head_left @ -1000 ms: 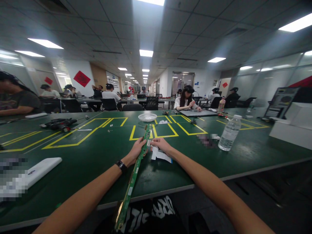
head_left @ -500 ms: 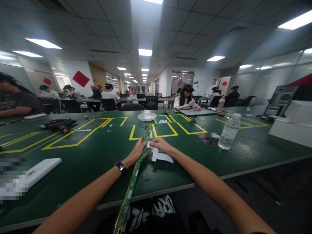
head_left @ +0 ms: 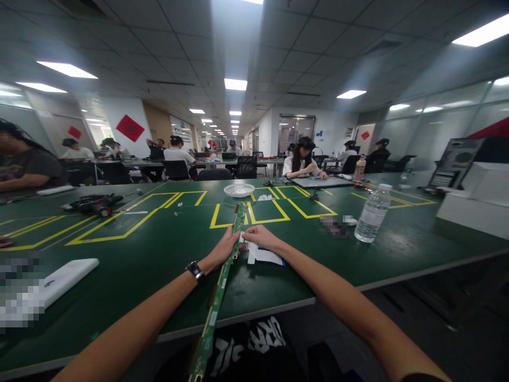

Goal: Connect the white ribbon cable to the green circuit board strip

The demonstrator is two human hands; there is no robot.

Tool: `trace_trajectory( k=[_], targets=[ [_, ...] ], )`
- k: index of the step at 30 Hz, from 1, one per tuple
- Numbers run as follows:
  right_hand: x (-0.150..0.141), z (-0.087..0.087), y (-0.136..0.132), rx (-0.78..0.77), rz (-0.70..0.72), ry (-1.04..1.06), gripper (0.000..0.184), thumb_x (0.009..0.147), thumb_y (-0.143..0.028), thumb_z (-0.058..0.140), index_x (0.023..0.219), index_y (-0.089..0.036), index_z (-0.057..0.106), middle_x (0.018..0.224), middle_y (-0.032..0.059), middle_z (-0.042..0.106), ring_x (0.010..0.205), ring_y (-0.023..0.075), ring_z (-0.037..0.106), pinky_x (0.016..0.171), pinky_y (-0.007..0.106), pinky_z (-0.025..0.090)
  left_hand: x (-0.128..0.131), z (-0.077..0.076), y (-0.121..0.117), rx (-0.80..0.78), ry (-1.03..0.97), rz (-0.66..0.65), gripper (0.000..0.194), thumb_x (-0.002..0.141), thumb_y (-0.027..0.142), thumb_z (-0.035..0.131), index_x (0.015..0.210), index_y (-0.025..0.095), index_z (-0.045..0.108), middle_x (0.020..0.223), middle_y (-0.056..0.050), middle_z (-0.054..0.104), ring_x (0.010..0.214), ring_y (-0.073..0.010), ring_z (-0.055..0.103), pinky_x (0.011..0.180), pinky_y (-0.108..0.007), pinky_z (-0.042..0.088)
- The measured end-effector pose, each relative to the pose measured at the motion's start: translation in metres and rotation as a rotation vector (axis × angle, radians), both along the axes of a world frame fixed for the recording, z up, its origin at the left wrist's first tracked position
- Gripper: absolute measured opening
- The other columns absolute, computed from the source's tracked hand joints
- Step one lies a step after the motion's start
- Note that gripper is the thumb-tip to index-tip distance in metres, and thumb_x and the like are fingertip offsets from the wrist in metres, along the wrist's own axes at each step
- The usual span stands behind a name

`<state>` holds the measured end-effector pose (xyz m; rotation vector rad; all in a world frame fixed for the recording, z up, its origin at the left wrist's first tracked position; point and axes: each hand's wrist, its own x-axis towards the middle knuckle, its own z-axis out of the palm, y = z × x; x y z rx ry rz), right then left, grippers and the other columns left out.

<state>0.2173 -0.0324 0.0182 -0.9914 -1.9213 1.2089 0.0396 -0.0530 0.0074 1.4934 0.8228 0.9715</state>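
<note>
A long, narrow green circuit board (head_left: 214, 310) slants from my lap up over the table's front edge. My left hand (head_left: 225, 246) is closed around it near its far end. On the board's right side, my right hand (head_left: 260, 237) pinches the end of a white flat ribbon cable (head_left: 267, 255) against the board. The cable bends down and to the right below my fingers, and a blue tip shows at its far end. Whether the cable's end sits in a connector is too small to tell.
The green table (head_left: 131, 286) has yellow tape outlines. A clear bowl (head_left: 238, 190) stands beyond the board, a water bottle (head_left: 373, 214) to the right. At left lie a white case (head_left: 73, 276) and a black tangled object (head_left: 93, 203). A person (head_left: 304, 159) sits opposite.
My hands keep their hold on the board and cable with hardly any movement. The view has shifted slightly, and part of another person's hand now shows at the far left edge.
</note>
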Motion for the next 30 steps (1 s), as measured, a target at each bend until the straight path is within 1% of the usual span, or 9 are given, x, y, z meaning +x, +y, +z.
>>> trace_trajectory(
  k=[6, 10, 13, 16, 19, 22, 24, 26, 30],
  targets=[
    [-0.005, -0.001, -0.001, -0.047, -0.052, 0.067, 0.034, 0.079, -0.047, 0.061, 0.067, -0.015, 0.060, 0.062, 0.0014, 0.066, 0.048, 0.0088, 0.052, 0.046, 0.019, 0.037, 0.002, 0.003, 0.001, -0.030, -0.017, 0.040, 0.042, 0.085, 0.049, 0.054, 0.117, 0.022, 0.044, 0.070, 0.002, 0.060, 0.055, -0.0090, 0.056, 0.049, -0.016, 0.044],
    [0.001, -0.001, 0.006, 0.038, -0.120, -0.059, 0.034, 0.083, -0.043, 0.057, 0.069, -0.013, 0.065, 0.062, 0.0015, 0.065, 0.049, 0.0084, 0.051, 0.047, 0.018, 0.036, 0.002, 0.006, 0.007, -0.062, 0.004, 0.052, 0.047, 0.085, 0.056, 0.051, 0.115, 0.020, 0.050, 0.080, -0.003, 0.064, 0.063, -0.0125, 0.060, 0.054, -0.021, 0.048],
    [0.015, 0.001, 0.014, 0.143, -0.320, -0.275, 0.038, 0.087, -0.044, 0.049, 0.075, -0.014, 0.069, 0.066, 0.0025, 0.067, 0.052, 0.0099, 0.054, 0.049, 0.019, 0.038, -0.004, 0.007, 0.018, 0.032, 0.114, 0.189, 0.049, 0.088, 0.056, 0.043, 0.122, 0.021, 0.048, 0.103, -0.008, 0.065, 0.083, -0.0162, 0.062, 0.067, -0.025, 0.049],
    [0.037, 0.002, 0.020, 0.195, -0.544, -0.418, 0.040, 0.089, -0.043, 0.045, 0.082, -0.013, 0.070, 0.078, 0.0075, 0.069, 0.068, 0.0152, 0.061, 0.059, 0.022, 0.042, -0.018, 0.007, 0.031, 0.117, 0.229, 0.347, 0.053, 0.090, 0.053, 0.040, 0.132, 0.021, 0.040, 0.123, -0.012, 0.057, 0.101, -0.0202, 0.058, 0.078, -0.029, 0.047],
    [0.062, 0.001, 0.023, 0.212, -0.718, -0.554, 0.039, 0.087, -0.044, 0.050, 0.083, -0.011, 0.070, 0.090, 0.0163, 0.068, 0.088, 0.0245, 0.061, 0.073, 0.030, 0.043, -0.034, 0.006, 0.043, 0.183, 0.308, 0.407, 0.051, 0.090, 0.050, 0.039, 0.130, 0.018, 0.044, 0.123, -0.014, 0.055, 0.108, -0.0228, 0.054, 0.088, -0.034, 0.044],
    [0.085, 0.000, 0.023, 0.211, -0.821, -0.687, 0.042, 0.086, -0.048, 0.051, 0.088, -0.010, 0.070, 0.097, 0.0219, 0.064, 0.099, 0.0327, 0.058, 0.081, 0.041, 0.041, -0.046, 0.006, 0.051, 0.285, 0.390, 0.442, 0.045, 0.090, 0.047, 0.039, 0.121, 0.017, 0.052, 0.119, -0.013, 0.055, 0.110, -0.0243, 0.052, 0.096, -0.039, 0.040],
    [0.096, 0.001, 0.024, 0.231, -0.858, -0.750, 0.042, 0.088, -0.047, 0.047, 0.094, -0.011, 0.069, 0.106, 0.0226, 0.060, 0.105, 0.0342, 0.055, 0.085, 0.044, 0.039, -0.050, 0.007, 0.054, 0.362, 0.444, 0.464, 0.042, 0.090, 0.044, 0.038, 0.117, 0.017, 0.055, 0.115, -0.012, 0.056, 0.109, -0.0249, 0.050, 0.098, -0.041, 0.037],
    [0.103, 0.003, 0.025, 0.279, -0.858, -0.794, 0.038, 0.091, -0.040, 0.043, 0.101, -0.013, 0.068, 0.113, 0.0209, 0.056, 0.109, 0.0325, 0.052, 0.088, 0.042, 0.038, -0.050, 0.008, 0.053, 0.444, 0.498, 0.481, 0.039, 0.089, 0.041, 0.039, 0.115, 0.017, 0.057, 0.112, -0.011, 0.056, 0.109, -0.0258, 0.048, 0.100, -0.044, 0.035],
    [0.102, 0.003, 0.026, 0.412, -0.736, -0.854, 0.027, 0.089, -0.025, 0.045, 0.106, -0.017, 0.064, 0.119, 0.0145, 0.052, 0.112, 0.0268, 0.047, 0.092, 0.036, 0.036, -0.045, 0.011, 0.043, 0.587, 0.586, 0.476, 0.033, 0.086, 0.036, 0.047, 0.113, 0.020, 0.059, 0.116, -0.010, 0.053, 0.113, -0.0283, 0.042, 0.101, -0.048, 0.031]
  ],
)
